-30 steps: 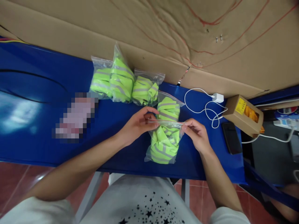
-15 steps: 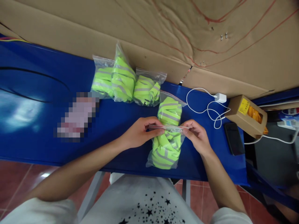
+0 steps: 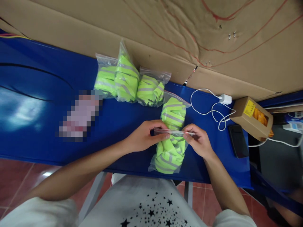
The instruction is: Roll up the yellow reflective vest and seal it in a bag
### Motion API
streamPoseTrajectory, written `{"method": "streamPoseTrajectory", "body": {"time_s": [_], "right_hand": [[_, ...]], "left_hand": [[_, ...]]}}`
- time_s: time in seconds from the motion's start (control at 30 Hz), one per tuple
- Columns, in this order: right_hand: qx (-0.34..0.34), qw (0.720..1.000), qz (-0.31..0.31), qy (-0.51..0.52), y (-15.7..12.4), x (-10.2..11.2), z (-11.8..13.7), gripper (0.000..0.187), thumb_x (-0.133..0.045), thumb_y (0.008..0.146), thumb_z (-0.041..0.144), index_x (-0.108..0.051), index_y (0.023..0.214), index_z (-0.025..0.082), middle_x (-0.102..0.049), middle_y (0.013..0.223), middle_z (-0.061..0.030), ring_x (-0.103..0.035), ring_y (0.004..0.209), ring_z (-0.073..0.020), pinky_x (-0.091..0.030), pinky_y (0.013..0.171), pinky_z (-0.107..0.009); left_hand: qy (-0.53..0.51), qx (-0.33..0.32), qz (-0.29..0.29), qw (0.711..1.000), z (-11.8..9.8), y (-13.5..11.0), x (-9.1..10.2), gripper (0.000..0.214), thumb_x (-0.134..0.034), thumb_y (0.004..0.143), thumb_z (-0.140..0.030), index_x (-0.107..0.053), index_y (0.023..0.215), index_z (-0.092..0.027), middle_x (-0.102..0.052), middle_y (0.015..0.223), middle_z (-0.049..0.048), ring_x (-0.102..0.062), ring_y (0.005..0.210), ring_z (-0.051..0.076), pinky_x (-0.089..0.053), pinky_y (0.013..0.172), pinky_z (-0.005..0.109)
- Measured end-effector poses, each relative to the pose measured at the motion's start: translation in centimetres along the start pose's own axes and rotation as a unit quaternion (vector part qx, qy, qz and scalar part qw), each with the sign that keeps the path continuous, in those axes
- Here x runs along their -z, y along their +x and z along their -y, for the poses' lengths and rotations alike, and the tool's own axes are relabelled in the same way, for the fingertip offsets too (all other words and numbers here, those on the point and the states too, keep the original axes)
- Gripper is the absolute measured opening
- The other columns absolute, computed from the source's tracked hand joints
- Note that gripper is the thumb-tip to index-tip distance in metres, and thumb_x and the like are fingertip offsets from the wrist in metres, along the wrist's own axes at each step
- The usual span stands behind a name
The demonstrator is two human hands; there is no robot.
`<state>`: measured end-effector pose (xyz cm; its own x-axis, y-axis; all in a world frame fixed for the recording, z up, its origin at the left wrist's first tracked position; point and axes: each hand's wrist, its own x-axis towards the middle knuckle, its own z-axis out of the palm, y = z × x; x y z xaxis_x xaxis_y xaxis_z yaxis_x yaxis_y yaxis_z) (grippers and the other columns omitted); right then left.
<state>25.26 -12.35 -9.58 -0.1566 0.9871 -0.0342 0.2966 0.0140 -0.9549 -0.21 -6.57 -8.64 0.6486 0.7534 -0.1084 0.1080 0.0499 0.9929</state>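
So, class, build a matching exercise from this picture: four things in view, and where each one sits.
1 held bag
2 phone
3 charger
4 brown box

a by the cardboard wall, cable looped beside
b pinched between left hand and right hand
c rightmost, yellow label
d flat, near side of the brown box

Pairs: 1-b, 2-d, 3-a, 4-c

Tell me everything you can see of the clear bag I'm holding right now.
The clear bag is thin, glossy plastic with a zip strip along its top edge. It is stuffed with folded neon yellow-green fabric crossed by grey reflective bands. It lies on the blue table near the front edge, mouth away from the person. The left hand pinches the strip's left end, the right hand its right end. Another filled bag lies just behind it.
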Motion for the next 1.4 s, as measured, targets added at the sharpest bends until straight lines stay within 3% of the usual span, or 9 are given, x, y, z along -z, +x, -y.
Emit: {"method": "streamPoseTrajectory", "body": {"time_s": [0.13, 0.47, 0.77, 0.93, 1.1, 1.3, 1.4], "right_hand": [[0.032, 0.999, 0.023, 0.016, -0.1, 0.1, 0.2, 0.009, -0.067, 0.097, 0.029, -0.064, 0.091, 0.022, -0.063, 0.082, 0.0005, -0.056, 0.066, -0.0116, -0.043, 0.060, -0.025], [0.027, 0.997, 0.070, 0.011, -0.4, -0.3, 0.6, 0.004, -0.066, 0.095, 0.022, -0.063, 0.094, 0.022, -0.063, 0.083, 0.0006, -0.056, 0.067, -0.0113, -0.043, 0.061, -0.024], [0.054, 0.996, 0.066, -0.030, -0.3, -0.2, 1.2, 0.005, -0.071, 0.090, 0.019, -0.066, 0.089, 0.020, -0.066, 0.079, 0.0012, -0.058, 0.065, -0.0095, -0.043, 0.059, -0.022], [0.050, 0.991, 0.117, -0.043, -0.3, 0.2, 1.8, 0.007, -0.071, 0.087, 0.014, -0.068, 0.090, 0.020, -0.066, 0.079, 0.0026, -0.058, 0.065, -0.0083, -0.045, 0.061, -0.021], [0.039, 0.988, 0.146, -0.032, -0.3, 0.1, 1.9, 0.008, -0.072, 0.087, 0.015, -0.069, 0.092, 0.021, -0.068, 0.078, 0.0032, -0.058, 0.064, -0.0075, -0.045, 0.059, -0.020], [0.093, 0.988, 0.114, -0.048, -0.4, -0.8, 1.6, 0.005, -0.072, 0.088, 0.016, -0.070, 0.086, 0.019, -0.068, 0.074, 0.0027, -0.059, 0.063, -0.0075, -0.047, 0.060, -0.019], [0.081, 0.988, 0.121, -0.044, -0.4, -1.2, 1.3, 0.004, -0.070, 0.090, 0.016, -0.068, 0.087, 0.019, -0.066, 0.074, 0.0025, -0.059, 0.064, -0.0082, -0.047, 0.060, -0.020]], "left_hand": [[0.014, -0.018, 0.006, 1.000, -0.2, -0.1, -0.1, 0.016, -0.073, 0.093, -0.032, -0.075, 0.094, -0.017, -0.071, 0.091, 0.0031, -0.064, 0.079, 0.013, -0.047, 0.070, 0.023], [0.041, -0.047, 0.029, 0.998, 0.0, -0.3, -0.6, 0.016, -0.070, 0.095, -0.032, -0.074, 0.096, -0.016, -0.069, 0.087, 0.0030, -0.062, 0.075, 0.012, -0.045, 0.067, 0.022], [0.089, -0.108, 0.031, 0.990, -0.1, -0.7, -1.1, 0.012, -0.068, 0.097, -0.025, -0.074, 0.100, -0.015, -0.070, 0.089, 0.0026, -0.065, 0.079, 0.011, -0.047, 0.069, 0.021], [0.137, -0.152, 0.025, 0.979, 0.2, -1.0, -1.7, 0.010, -0.066, 0.098, -0.020, -0.073, 0.101, -0.015, -0.068, 0.087, 0.0018, -0.063, 0.078, 0.010, -0.046, 0.068, 0.020], [0.149, -0.155, 0.033, 0.976, 0.7, -1.1, -2.1, 0.009, -0.066, 0.098, -0.021, -0.071, 0.099, -0.014, -0.068, 0.085, 0.0010, -0.061, 0.076, 0.009, -0.045, 0.068, 0.020], [0.154, -0.157, 0.034, 0.975, 0.6, -1.1, -2.4, 0.011, -0.062, 0.099, -0.021, -0.070, 0.094, -0.015, -0.065, 0.078, -0.0005, -0.057, 0.069, 0.009, -0.043, 0.066, 0.021], [0.164, -0.155, 0.018, 0.974, 0.7, -1.3, -2.6, 0.013, -0.061, 0.099, -0.020, -0.070, 0.090, -0.014, -0.065, 0.077, -0.0003, -0.058, 0.070, 0.009, -0.043, 0.066, 0.022]]}}
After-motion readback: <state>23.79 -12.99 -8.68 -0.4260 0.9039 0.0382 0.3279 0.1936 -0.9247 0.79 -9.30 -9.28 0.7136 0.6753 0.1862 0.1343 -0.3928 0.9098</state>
